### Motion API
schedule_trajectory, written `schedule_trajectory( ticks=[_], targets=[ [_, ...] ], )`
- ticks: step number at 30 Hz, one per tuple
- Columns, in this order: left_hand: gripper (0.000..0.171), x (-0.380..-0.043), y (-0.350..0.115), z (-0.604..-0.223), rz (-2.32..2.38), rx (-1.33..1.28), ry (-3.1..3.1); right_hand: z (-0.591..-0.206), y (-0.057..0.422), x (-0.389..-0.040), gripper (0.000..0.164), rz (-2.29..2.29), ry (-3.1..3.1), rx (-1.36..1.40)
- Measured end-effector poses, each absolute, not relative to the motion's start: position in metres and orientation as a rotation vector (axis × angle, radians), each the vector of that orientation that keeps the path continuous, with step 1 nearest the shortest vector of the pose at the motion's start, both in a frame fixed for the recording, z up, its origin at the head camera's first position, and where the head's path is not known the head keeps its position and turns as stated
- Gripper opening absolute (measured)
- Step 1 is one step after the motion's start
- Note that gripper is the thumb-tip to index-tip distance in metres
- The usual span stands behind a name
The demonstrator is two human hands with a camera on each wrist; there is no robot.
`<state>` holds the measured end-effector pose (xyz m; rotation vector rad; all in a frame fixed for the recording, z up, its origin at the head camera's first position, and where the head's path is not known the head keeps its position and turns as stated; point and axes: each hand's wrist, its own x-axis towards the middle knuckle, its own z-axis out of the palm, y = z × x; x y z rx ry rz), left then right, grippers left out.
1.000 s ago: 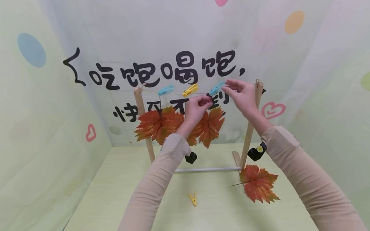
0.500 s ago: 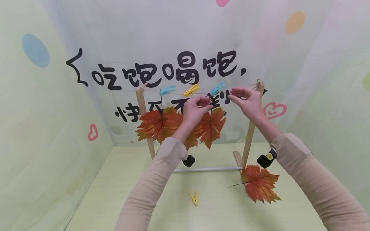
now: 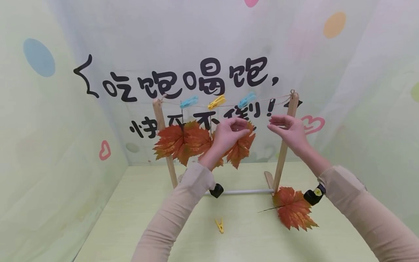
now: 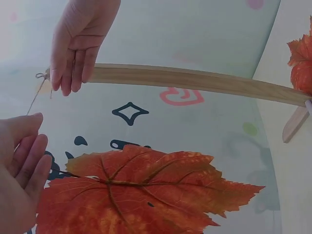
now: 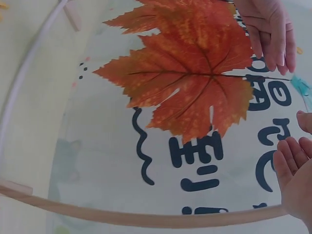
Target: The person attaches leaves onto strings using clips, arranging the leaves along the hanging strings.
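Observation:
Both hands hover empty before a string line, fingers loosely curved. My left hand (image 3: 229, 134) is in front of the rightmost hanging maple leaf (image 3: 241, 148), overlapping it in the head view. The stem of that leaf (image 5: 195, 78) runs up to a blue clothespin (image 3: 247, 99) on the string. Just left of the right post, my right hand (image 3: 290, 133) has thumb and fingers apart. A yellow clothespin (image 3: 216, 102) and another blue clothespin (image 3: 189, 102) clip two more leaves, the left one (image 3: 171, 141) partly over the left post; the middle one is partly hidden by my left hand.
The string spans two wooden posts, left (image 3: 158, 114) and right (image 3: 280, 163), joined low by a white rod (image 3: 245, 191). On the table (image 3: 118, 225) lie a loose maple leaf (image 3: 292, 208) by the right post and a yellow clothespin (image 3: 219, 226) at the front.
My right hand has let go of the right blue clothespin and moved down and right. My left hand has left the leaf's stem and dropped slightly. The leaf stays hanging.

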<state>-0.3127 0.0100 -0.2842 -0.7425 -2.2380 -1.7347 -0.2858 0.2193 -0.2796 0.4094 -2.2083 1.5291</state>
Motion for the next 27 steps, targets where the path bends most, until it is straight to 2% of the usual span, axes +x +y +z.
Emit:
schedule_trajectory(
  ticks=[6,15,27],
  targets=[
    [0.024,-0.314,0.016,-0.305,-1.793,-0.763,-2.243,-0.301,0.231,-0.284,0.042,1.504,-2.279,0.385],
    [0.024,-0.317,0.022,-0.344,-1.774,-0.732,-2.375,-0.341,0.249,-0.274,0.041,1.468,-2.381,0.345],
    [0.023,-0.315,0.029,-0.409,-1.813,-0.673,-2.502,-0.412,0.282,-0.258,0.037,1.37,-2.446,0.228]
  ],
)
